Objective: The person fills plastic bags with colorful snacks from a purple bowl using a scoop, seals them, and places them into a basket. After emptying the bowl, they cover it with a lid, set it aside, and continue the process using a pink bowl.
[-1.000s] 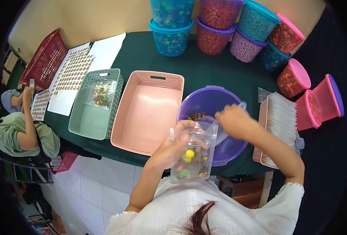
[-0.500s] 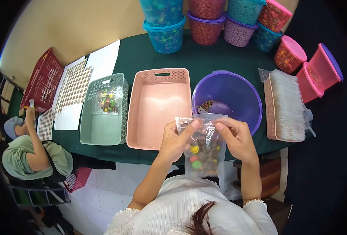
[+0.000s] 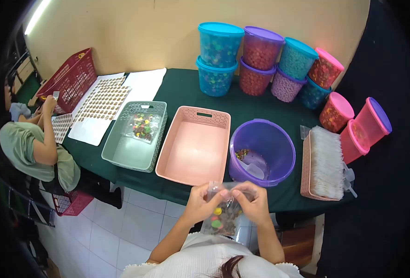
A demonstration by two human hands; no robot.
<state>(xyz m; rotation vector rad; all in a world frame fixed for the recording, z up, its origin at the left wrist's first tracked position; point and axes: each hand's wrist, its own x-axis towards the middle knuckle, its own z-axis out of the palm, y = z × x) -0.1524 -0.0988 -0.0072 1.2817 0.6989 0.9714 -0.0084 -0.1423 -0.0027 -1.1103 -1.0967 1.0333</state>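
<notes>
A clear zip bag (image 3: 223, 220) holding brown, yellow and green candies hangs upright in front of my chest, just off the table's front edge. My left hand (image 3: 201, 204) pinches its top edge on one side. My right hand (image 3: 253, 202) pinches the same edge on the other side, and the two thumbs are close together along the seal. Beyond the hands stands a purple tub (image 3: 286, 169) with a scoop (image 3: 252, 171) and some small candies at its bottom. A pink basket (image 3: 193, 153) is to the tub's left.
A green basket (image 3: 121, 155) contains one filled bag (image 3: 143, 127). A narrow basket of empty bags (image 3: 326, 162) stands at right. Lidded candy tubs (image 3: 219, 44) are stacked at the back. Sticker sheets (image 3: 104, 101) and a red basket (image 3: 73, 76) lie left, near another person (image 3: 26, 148).
The view has tilted upward, showing more wall and the whole tubs at the back. My hands and the bag appear lower in view, with the thumbs still pinching the bag's top.
</notes>
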